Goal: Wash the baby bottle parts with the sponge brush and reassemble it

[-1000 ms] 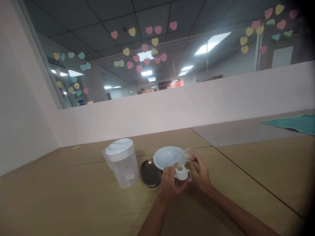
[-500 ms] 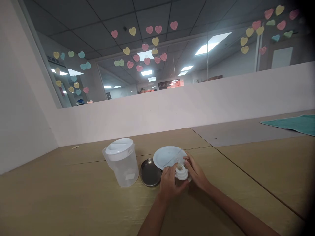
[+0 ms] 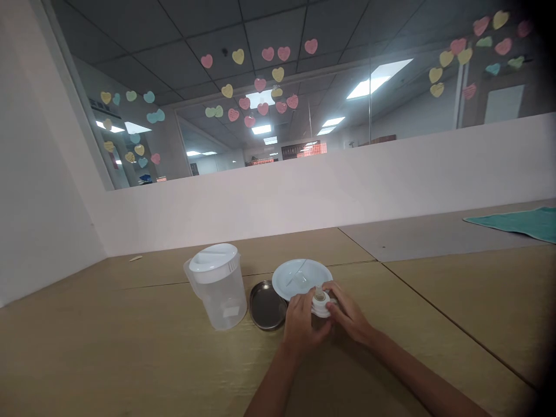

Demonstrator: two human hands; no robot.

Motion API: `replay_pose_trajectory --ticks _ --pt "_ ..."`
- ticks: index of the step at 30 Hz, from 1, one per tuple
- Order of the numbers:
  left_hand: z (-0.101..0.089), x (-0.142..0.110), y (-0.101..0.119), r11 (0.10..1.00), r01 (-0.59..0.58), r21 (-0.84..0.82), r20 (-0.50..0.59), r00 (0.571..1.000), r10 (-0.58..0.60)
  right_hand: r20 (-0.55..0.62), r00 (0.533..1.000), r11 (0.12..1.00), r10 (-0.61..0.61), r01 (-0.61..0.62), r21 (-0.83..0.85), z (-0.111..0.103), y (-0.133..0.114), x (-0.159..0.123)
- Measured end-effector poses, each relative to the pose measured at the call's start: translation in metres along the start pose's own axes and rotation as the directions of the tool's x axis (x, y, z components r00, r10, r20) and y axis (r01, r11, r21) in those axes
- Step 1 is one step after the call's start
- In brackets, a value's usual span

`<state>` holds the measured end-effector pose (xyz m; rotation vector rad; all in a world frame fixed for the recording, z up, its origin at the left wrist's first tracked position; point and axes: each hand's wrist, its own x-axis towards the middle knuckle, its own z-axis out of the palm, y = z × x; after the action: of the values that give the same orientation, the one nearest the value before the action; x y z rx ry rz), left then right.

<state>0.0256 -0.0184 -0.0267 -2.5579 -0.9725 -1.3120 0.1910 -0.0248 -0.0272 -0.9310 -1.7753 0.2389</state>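
Both hands meet around a small white round, stepped piece (image 3: 320, 307) with a clear, yellowish spout-like top; its exact kind cannot be made out. My left hand (image 3: 299, 321) grips it from the left, fingers curled against its side. From the right, my right hand (image 3: 351, 315) closes on it with thumb and fingertips. Just beyond the hands is a pale blue bowl (image 3: 282, 277). Inside that bowl lies a small clear plastic piece (image 3: 300, 279) with a thin straight part. My fingers hide part of the white piece and of the bowl's near rim.
A clear plastic pitcher (image 3: 223, 301) with a white lid stands upright on the left. Between it and my left hand sits a dark metal dish (image 3: 267, 307). A teal cloth (image 3: 516, 223) lies at the far right, and a low wall (image 3: 260, 197) bounds the table's back.
The clear plastic piece has left my right fingers and now lies in the bowl. My right hand has come down onto the white piece, while my left hand keeps its grip.
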Motion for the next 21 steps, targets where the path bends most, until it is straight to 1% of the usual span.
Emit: replay_pose_trajectory --ticks 3,6,11,14,17,19,21 --pt "0.000 0.001 0.001 0.998 0.036 -0.054 0.050 0.998 -0.033 -0.022 0.999 0.999 0.038 -0.038 0.007 0.002 -0.008 0.000" --pt "0.000 0.001 0.002 0.994 0.066 -0.091 0.072 0.996 -0.060 -0.053 0.996 0.997 0.070 -0.068 0.036 0.003 -0.014 0.001" --pt "-0.001 0.000 0.001 0.986 0.101 -0.134 0.112 0.990 -0.086 -0.010 0.996 0.983 0.087 -0.084 0.161 0.002 -0.014 0.001" --pt "-0.002 0.000 0.001 0.979 0.128 -0.158 0.117 0.987 -0.110 0.029 0.995 0.953 0.095 -0.100 0.287 0.004 -0.007 0.001" --pt "-0.003 0.001 0.002 0.980 0.116 -0.164 0.109 0.989 -0.098 0.021 0.989 0.903 0.145 -0.141 0.405 0.006 0.008 0.001" --pt "-0.004 0.001 0.003 0.981 0.102 -0.163 0.104 0.991 -0.086 -0.007 0.979 0.870 0.205 -0.179 0.459 0.005 0.021 0.003" --pt "-0.006 0.002 0.005 0.982 0.094 -0.166 0.112 0.991 -0.076 -0.064 0.959 0.853 0.275 -0.213 0.477 0.001 0.035 0.007"
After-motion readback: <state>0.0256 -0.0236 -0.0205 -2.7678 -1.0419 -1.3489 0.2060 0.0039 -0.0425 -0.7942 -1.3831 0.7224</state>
